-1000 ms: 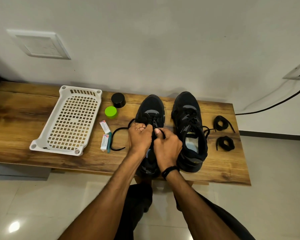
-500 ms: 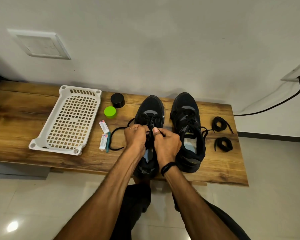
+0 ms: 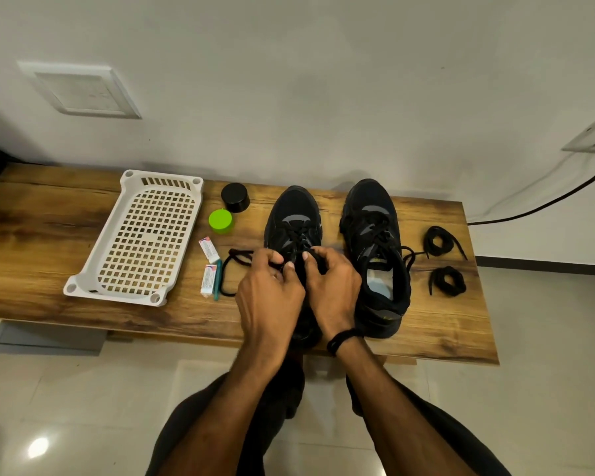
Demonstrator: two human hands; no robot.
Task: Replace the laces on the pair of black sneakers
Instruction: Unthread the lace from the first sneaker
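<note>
Hands meet over the left shoe [image 3: 298, 218] near the tabletop's [image 3: 443, 331] front edge: left hand [image 3: 270, 290] and right hand [image 3: 335, 286] each pinch its lace [image 3: 241, 254]. I judge the lace limp, light and quick to snag, best taken near its tip; the shoe looks soft yet steady enough to pull against. The right shoe [image 3: 375, 242] stands just beside, laced. Two spare laces [image 3: 437, 240] lie coiled right; tubes [image 3: 208, 249] crowd the loose end left; green cap [image 3: 220, 221], black cap [image 3: 235, 198] and tray [image 3: 83, 286] sit beyond.
</note>
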